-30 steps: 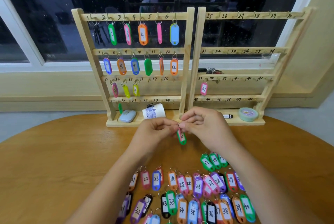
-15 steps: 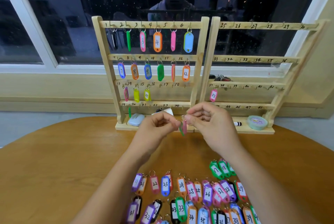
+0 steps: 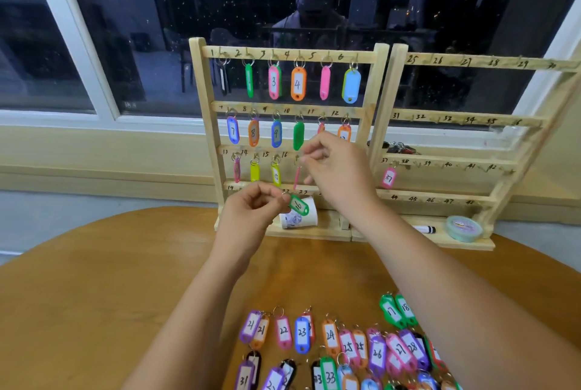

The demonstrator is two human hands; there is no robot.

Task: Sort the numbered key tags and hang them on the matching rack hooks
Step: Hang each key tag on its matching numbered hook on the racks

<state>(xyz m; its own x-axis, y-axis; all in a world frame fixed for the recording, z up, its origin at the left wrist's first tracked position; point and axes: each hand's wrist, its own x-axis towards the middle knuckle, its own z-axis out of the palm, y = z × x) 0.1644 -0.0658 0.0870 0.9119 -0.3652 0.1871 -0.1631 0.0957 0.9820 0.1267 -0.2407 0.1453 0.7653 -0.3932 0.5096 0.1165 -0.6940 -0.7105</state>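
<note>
— Which tag have you got?

— The green plastic key tag marked 16 (image 3: 298, 205). My left hand (image 3: 253, 212) pinches its metal ring between thumb and forefinger, the other fingers curled. The tag hangs tilted in front of the white paper cup (image 3: 303, 219), which lies on its side on the rack's base.

— And your other hand?

— My right hand (image 3: 341, 172) is up at the 3rd rail of the left-hand wooden rack (image 3: 204, 125). Its fingers are curled, thumb and forefinger closed on the ring of a thin pink key tag (image 3: 296, 177) that hangs edge-on under the written 16. I cannot read its number.

— What else hangs there?

— Tags fill hooks 1 to 6 and 7 to 12, though my right hand covers part of 11 and 12. 3 more hang under 13, 14 and 15. The right-hand wooden rack (image 3: 471, 120), just beside it, carries 1 pink tag marked 37 (image 3: 389, 177). A black marker pen (image 3: 424, 228) and a round mint-green tin (image 3: 464, 227) sit on its base.

— And the rest?

— Loose numbered key tags (image 3: 330, 334) lie in rows on the round brown wooden desk (image 3: 94, 295) near me — 17 and 18 in green by my right forearm, 21 onwards nearer to me.
</note>
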